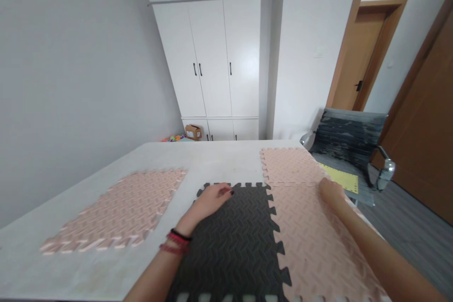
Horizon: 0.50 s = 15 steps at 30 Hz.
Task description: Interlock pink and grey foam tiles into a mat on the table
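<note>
My left hand [212, 198] lies flat, fingers together, on the far left corner of a dark grey foam puzzle mat [237, 245]. That mat is interlocked on its right side with a pink foam mat [311, 236]. My right hand [331, 191] rests on the far right part of this pink mat, near its seam with another pink mat [288, 165] joined behind it; its fingers are partly hidden. A separate pink mat [123, 210] lies loose on the left of the table. I wear red and black bracelets on my left wrist.
The mats lie on a light grey table [212, 158]. A grey office chair [348, 151] with a yellow sheet [341, 178] on its seat stands at the table's right. A white wardrobe [212, 61], a small cardboard box [193, 131] and a wooden door [361, 56] are behind.
</note>
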### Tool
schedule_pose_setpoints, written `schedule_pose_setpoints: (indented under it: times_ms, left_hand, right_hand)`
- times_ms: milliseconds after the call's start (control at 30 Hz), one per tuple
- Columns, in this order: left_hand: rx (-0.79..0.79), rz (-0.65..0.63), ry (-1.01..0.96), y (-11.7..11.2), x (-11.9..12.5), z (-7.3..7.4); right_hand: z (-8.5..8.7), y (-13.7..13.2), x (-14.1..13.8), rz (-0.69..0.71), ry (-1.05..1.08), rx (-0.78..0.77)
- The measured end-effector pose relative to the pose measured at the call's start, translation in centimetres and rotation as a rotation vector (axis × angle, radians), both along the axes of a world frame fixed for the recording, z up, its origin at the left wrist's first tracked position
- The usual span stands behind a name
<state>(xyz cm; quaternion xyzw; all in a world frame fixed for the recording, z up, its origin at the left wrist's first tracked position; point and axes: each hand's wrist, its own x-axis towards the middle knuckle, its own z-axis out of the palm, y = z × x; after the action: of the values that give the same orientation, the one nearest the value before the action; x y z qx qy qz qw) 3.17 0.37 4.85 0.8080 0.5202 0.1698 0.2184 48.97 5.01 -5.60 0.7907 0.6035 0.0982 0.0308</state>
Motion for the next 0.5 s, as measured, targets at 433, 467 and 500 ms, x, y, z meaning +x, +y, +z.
schedule_pose_setpoints:
  times_ms: [433, 467, 500]
  left_hand:
    - [-0.1, 0.776, 0.485, -6.6, -20.1, -4.0]
    - [-0.111, 0.8, 0.491, -6.6, -20.5, -4.4]
    - [-0.116, 0.826, 0.496, -6.6, -20.8, -4.8]
  right_hand:
    - [1.7, 0.5, 1.3, -0.047, 0.05, -0.047]
    - [1.7, 0.4, 1.2, -0.054, 0.054, -0.042]
    - [1.8, 0.2, 1.1, -0.058, 0.058, -0.036]
